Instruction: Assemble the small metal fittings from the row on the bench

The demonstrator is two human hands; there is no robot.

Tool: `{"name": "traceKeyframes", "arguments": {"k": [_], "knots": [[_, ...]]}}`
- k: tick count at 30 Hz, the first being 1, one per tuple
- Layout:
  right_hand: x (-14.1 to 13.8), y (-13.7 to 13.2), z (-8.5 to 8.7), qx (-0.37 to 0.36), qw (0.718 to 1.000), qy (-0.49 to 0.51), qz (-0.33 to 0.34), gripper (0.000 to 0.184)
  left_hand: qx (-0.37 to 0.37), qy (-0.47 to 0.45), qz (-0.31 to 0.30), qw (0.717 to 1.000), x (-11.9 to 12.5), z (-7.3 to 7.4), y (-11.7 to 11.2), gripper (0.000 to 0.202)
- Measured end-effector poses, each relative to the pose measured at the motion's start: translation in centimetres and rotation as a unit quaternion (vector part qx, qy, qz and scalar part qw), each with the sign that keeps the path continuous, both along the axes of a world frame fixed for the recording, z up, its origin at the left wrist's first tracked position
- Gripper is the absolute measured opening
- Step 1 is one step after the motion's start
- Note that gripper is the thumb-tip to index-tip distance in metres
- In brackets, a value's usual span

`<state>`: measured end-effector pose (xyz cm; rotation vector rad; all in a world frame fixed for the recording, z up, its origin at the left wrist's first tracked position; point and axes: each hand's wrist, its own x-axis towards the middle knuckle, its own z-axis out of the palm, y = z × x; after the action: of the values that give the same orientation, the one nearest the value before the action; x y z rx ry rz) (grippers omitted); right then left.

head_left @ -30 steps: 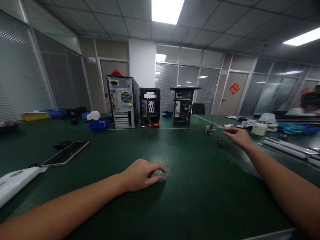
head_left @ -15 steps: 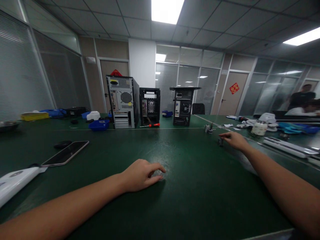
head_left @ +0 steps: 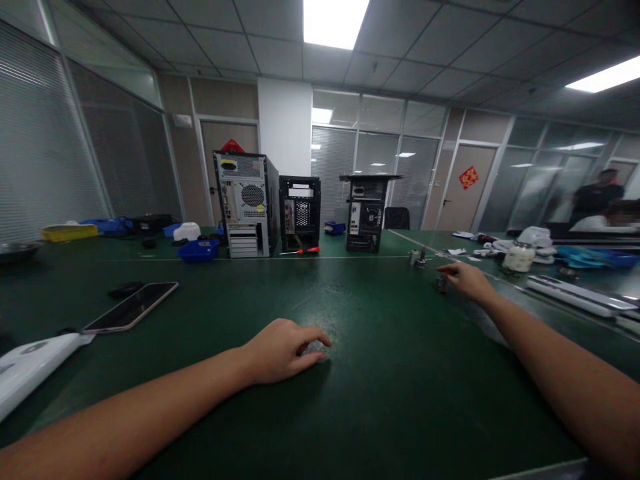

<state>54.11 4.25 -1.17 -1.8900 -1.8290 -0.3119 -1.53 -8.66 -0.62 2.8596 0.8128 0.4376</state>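
My left hand (head_left: 285, 350) rests on the green tabletop (head_left: 380, 400), its thumb and forefinger apart with nothing between them. Farther off to the right, my right hand (head_left: 467, 281) has its fingers brought together at the top of a small grey metal part (head_left: 441, 285). That part stands at the tabletop, just under the fingertips, and the fingers partly hide the contact. Left of and beyond it are another small metal cylinder (head_left: 414, 257) and a metal piece with a thin upright stem (head_left: 421, 261).
Computer cases (head_left: 245, 203) stand along the back, with a red-handled screwdriver (head_left: 309, 251) before them. At left lie a phone (head_left: 133, 307), a blue tray (head_left: 198, 251) and a white object (head_left: 35, 367). A jar (head_left: 519, 257) and a long white device (head_left: 580, 293) are at right.
Both hands and the metal parts stay practically where they were. In the right background, a person has shifted slightly.
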Motion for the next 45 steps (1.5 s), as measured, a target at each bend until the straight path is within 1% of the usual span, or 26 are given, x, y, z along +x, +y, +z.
{"name": "traceKeyframes", "arguments": {"k": [6,12,17,23,26,30,35,45], "knots": [[0.18,0.38,-0.25,-0.022,1.000,0.004,0.009,0.033,-0.003,-0.002,-0.002,1.000,-0.20,0.10,-0.06,0.027],[0.55,0.61,-0.37,0.002,0.999,0.034,0.003,0.033,-0.007,0.003,0.003,1.000,-0.30,0.17,-0.20,0.027],[0.52,0.71,-0.42,-0.026,0.999,0.044,0.011,0.031,-0.013,0.002,0.001,1.000,-0.24,0.29,-0.25,0.027],[0.10,0.50,-0.21,-0.006,0.999,0.048,-0.005,0.033,-0.008,0.000,0.000,1.000,-0.29,0.09,-0.18,0.027],[0.20,0.61,-0.38,0.000,0.999,0.045,0.000,0.033,-0.009,-0.003,-0.003,1.000,-0.39,0.05,-0.15,0.027],[0.60,0.90,-0.65,-0.007,0.999,0.035,0.016,0.036,-0.010,0.007,0.006,1.000,-0.45,0.28,-0.27,0.027],[0.49,0.79,-0.46,-0.016,0.999,0.032,0.017,0.039,-0.018,0.012,0.008,1.000,-0.43,0.51,-0.43,0.027],[0.08,0.48,-0.28,-0.014,0.998,0.052,0.020,0.038,-0.011,0.007,0.000,1.000,-0.64,0.09,-0.27,0.027]]}}
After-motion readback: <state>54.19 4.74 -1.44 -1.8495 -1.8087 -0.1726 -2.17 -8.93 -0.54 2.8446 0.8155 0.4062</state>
